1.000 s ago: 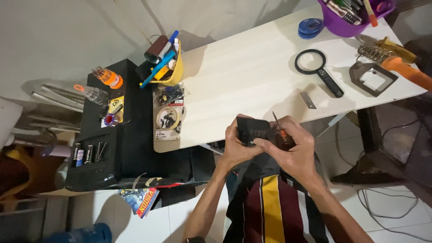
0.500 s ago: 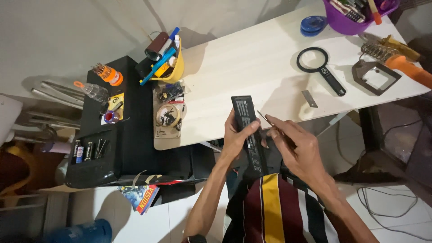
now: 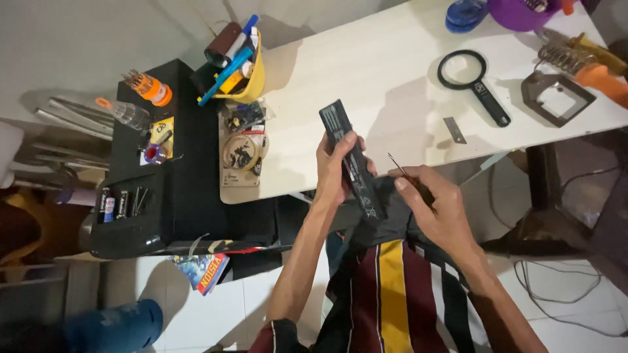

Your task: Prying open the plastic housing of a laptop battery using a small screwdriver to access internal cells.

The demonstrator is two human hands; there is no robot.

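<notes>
Remote-shaped black device (image 3: 350,160), long and slim, sits upright in the left hand (image 3: 337,171), fingers wrapped round its lower half so its face turns toward the person, just off the white worktop (image 3: 366,78) edge. Beside it, the right hand (image 3: 435,202) pinches a thin pointed tool (image 3: 400,167), tip angled toward the device. Beyond the right hand lies a magnifying glass (image 3: 472,82); nearer, a small metal blade (image 3: 454,129).
</notes>
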